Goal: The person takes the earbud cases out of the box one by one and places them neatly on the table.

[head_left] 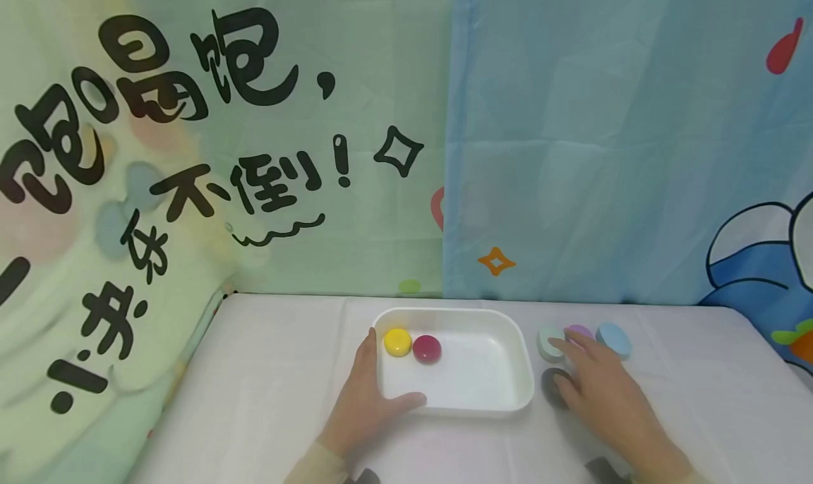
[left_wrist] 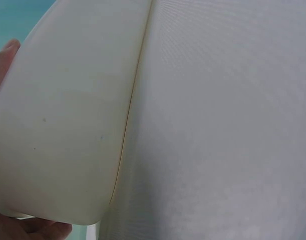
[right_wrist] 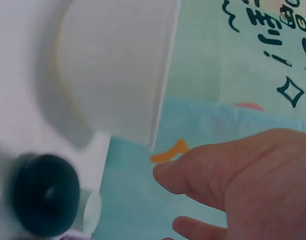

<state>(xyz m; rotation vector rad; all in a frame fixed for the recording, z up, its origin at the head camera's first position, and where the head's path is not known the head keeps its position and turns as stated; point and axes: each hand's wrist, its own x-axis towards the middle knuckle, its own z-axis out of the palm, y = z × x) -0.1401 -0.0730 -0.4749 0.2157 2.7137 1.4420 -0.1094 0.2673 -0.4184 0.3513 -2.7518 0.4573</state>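
A white tray [head_left: 470, 371] lies on the table with a yellow disc [head_left: 397, 342] and a dark red disc [head_left: 428, 349] inside, near its left end. My left hand [head_left: 363, 399] grips that end, thumb at the front rim and fingers along the left side. Right of the tray, my right hand [head_left: 600, 385] hovers over a group of discs with its fingers spread and nothing held. Under or beside its fingers are a mint disc [head_left: 549, 344], a partly covered purple disc [head_left: 579, 331], a light blue disc [head_left: 614, 339] and a dark disc [right_wrist: 46, 195].
A white cloth [head_left: 267, 371] covers the table. Behind it hang a green curtain [head_left: 356, 258] with black lettering and a blue curtain [head_left: 603, 188] with cartoon prints, both meeting the table's back edge.
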